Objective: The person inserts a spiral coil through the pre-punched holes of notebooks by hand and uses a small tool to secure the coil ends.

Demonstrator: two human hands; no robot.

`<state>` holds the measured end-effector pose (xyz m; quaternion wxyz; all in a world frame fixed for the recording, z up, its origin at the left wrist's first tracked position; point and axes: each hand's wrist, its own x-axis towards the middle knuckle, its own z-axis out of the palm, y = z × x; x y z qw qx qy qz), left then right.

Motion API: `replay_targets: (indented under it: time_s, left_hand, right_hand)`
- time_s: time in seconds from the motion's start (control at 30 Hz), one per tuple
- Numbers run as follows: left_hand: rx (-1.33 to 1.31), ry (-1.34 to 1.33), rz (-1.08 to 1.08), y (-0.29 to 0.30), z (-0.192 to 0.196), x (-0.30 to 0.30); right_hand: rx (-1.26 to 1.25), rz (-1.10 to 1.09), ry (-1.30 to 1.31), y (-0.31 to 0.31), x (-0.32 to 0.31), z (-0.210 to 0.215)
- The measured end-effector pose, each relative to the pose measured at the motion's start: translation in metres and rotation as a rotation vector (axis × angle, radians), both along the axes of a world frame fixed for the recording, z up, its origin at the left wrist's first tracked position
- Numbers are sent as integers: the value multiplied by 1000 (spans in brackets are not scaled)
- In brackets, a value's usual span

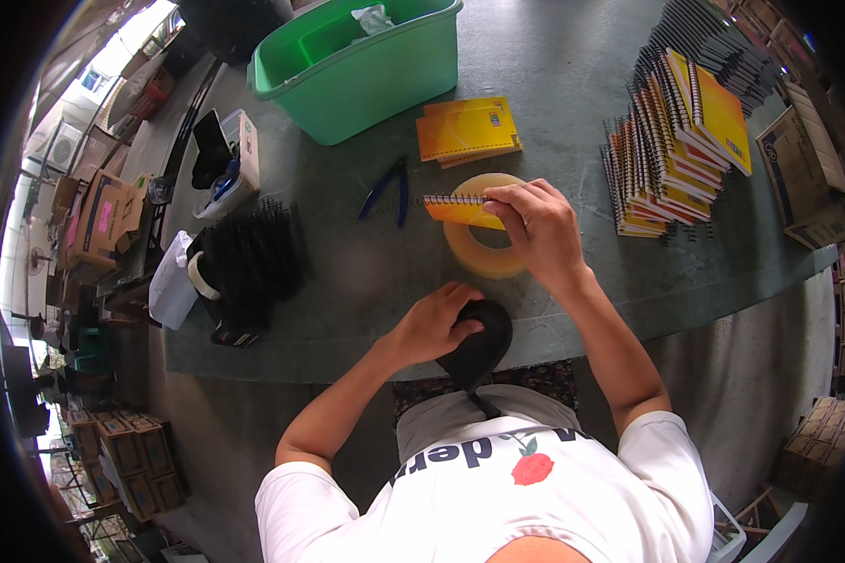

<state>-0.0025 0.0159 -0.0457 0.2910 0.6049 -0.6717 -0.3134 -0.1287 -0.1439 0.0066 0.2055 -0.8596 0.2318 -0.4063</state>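
Observation:
My right hand pinches a small orange-yellow spiral notebook by its right end. Black coil binding runs along its upper edge, and some coil sticks out past its left end. Under the notebook lies a large roll of translucent yellowish tape. My left hand rests near the table's front edge, thumb and fingers apart, with the thumb over a rounded black object whose kind I cannot make out. Blue-handled pliers lie spread left of the notebook. Farther back are flat yellow notebooks.
A green plastic tub stands at the back. Stacked spiral notebooks lean at the right, beside a cardboard box. On the left are a bundle of black coils and a clear bin with tools. The table's edge curves in front.

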Motion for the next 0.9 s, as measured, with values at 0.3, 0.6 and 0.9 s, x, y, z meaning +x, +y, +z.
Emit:
replay_targets:
  time_s: [0.3,0.6,0.9]
  left_hand:
    - [-631,-355,449,-42,84,25]
    - [-688,-453,550,-57,109,21]
    - [-664,-430,412,-51,107,11]
  right_hand:
    - [127,102,-24,-6,-3,12]
    - [914,381,-332,-15,-29,-28]
    - [939,382,-381,-15,-29,-27]
